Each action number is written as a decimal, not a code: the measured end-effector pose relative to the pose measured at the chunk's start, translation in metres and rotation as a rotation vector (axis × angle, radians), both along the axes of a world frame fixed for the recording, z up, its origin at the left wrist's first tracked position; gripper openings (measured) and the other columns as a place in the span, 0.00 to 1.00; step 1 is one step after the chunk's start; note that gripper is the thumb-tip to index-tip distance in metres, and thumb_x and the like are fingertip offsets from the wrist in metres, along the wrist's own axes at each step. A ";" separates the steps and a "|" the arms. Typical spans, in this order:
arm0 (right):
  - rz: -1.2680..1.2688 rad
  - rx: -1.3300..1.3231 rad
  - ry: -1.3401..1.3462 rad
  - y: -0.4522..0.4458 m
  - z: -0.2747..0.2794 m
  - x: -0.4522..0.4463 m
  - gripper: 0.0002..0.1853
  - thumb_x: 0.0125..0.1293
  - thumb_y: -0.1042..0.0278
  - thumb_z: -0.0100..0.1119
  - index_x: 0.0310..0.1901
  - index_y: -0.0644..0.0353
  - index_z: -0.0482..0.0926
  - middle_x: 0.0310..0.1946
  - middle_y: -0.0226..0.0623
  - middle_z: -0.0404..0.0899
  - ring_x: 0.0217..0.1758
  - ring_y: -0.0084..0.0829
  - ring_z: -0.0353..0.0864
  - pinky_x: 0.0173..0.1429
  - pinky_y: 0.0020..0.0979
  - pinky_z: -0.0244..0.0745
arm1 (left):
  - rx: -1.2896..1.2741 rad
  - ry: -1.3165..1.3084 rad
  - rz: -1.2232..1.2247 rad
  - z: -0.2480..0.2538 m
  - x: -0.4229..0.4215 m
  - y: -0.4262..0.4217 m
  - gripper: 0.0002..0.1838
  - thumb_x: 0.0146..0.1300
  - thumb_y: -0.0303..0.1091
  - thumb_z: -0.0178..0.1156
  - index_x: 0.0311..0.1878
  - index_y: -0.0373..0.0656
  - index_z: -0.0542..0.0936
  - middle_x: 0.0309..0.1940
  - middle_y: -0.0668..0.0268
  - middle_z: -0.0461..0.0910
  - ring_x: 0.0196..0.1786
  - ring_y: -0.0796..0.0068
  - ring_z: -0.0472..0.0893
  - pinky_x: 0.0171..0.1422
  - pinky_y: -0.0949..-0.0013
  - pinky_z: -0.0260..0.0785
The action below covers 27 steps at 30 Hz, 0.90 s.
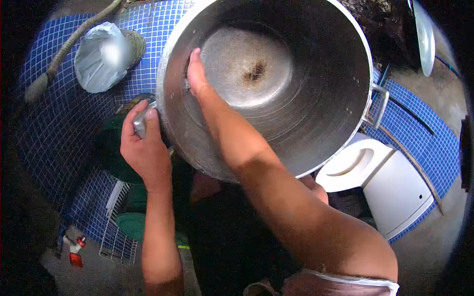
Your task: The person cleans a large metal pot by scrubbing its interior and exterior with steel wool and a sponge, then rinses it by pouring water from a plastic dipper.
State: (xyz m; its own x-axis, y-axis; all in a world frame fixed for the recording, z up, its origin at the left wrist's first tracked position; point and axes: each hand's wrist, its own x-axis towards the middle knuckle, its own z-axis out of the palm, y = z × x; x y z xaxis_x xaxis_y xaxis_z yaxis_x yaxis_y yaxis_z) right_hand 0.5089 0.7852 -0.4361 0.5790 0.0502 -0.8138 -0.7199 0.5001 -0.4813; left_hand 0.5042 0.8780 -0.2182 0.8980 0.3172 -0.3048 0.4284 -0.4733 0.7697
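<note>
A large aluminium pot [316, 98] is tilted so that its inside faces me, with a dark brown stain on its bottom. My left hand [145, 143] is closed round the metal side handle [140, 123] at the pot's left. Inside the pot, my right hand [197, 76] presses against the left inner wall, thumb upward. A small greyish edge shows beside its palm; most of the fingers and what they hold are hidden. The opposite handle [380, 106] sticks out from the right side, untouched.
A bin with a pale plastic liner [96, 74] and a thick hose [69, 49] are at upper left, by blue tiles. Lower left are a wire rack [118, 241], a green container [131, 226] and a red-and-white tap-like object [76, 251]. White plastic items [397, 192] stand at right.
</note>
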 end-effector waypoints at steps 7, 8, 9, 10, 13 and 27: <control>1.578 -1.131 -0.196 -0.309 -0.044 -0.148 0.38 0.85 0.42 0.40 0.84 0.62 0.55 0.87 0.51 0.51 0.90 0.50 0.45 0.92 0.48 0.36 | 0.057 0.002 -0.030 0.004 0.003 -0.002 0.14 0.75 0.31 0.67 0.59 0.35 0.86 0.53 0.62 0.89 0.55 0.74 0.85 0.64 0.69 0.76; 1.588 -1.352 -0.182 -0.352 -0.063 -0.124 0.39 0.85 0.42 0.40 0.85 0.62 0.54 0.87 0.50 0.49 0.91 0.50 0.44 0.92 0.48 0.35 | 0.031 0.013 -0.020 0.002 0.002 0.000 0.14 0.75 0.31 0.68 0.59 0.36 0.86 0.53 0.63 0.88 0.54 0.74 0.85 0.63 0.69 0.76; 1.571 -1.522 -0.144 -0.382 -0.092 -0.112 0.39 0.85 0.41 0.39 0.85 0.62 0.53 0.87 0.50 0.48 0.91 0.50 0.42 0.92 0.48 0.34 | 0.007 0.024 -0.012 0.000 0.000 0.001 0.14 0.75 0.31 0.68 0.59 0.36 0.86 0.53 0.63 0.88 0.53 0.75 0.85 0.62 0.70 0.76; 1.576 -1.603 -0.056 -0.371 -0.099 -0.110 0.40 0.85 0.41 0.39 0.85 0.63 0.52 0.88 0.50 0.46 0.91 0.50 0.41 0.92 0.49 0.33 | 0.012 0.035 -0.022 0.001 -0.002 0.001 0.14 0.75 0.31 0.68 0.59 0.36 0.86 0.53 0.63 0.88 0.53 0.75 0.85 0.62 0.70 0.76; 1.311 -1.216 -0.024 -0.180 -0.093 -0.149 0.41 0.86 0.39 0.38 0.86 0.63 0.48 0.89 0.49 0.42 0.92 0.49 0.36 0.92 0.49 0.31 | 0.062 0.028 0.005 0.001 0.003 -0.003 0.13 0.75 0.31 0.67 0.59 0.36 0.86 0.53 0.64 0.88 0.50 0.76 0.84 0.59 0.72 0.76; -0.011 -0.289 -0.327 -0.014 0.077 0.066 0.44 0.85 0.34 0.33 0.83 0.70 0.55 0.82 0.65 0.55 0.87 0.60 0.52 0.89 0.51 0.48 | -0.277 0.143 0.454 -0.002 -0.127 -0.060 0.23 0.81 0.40 0.59 0.72 0.39 0.70 0.58 0.59 0.79 0.46 0.74 0.79 0.45 0.68 0.76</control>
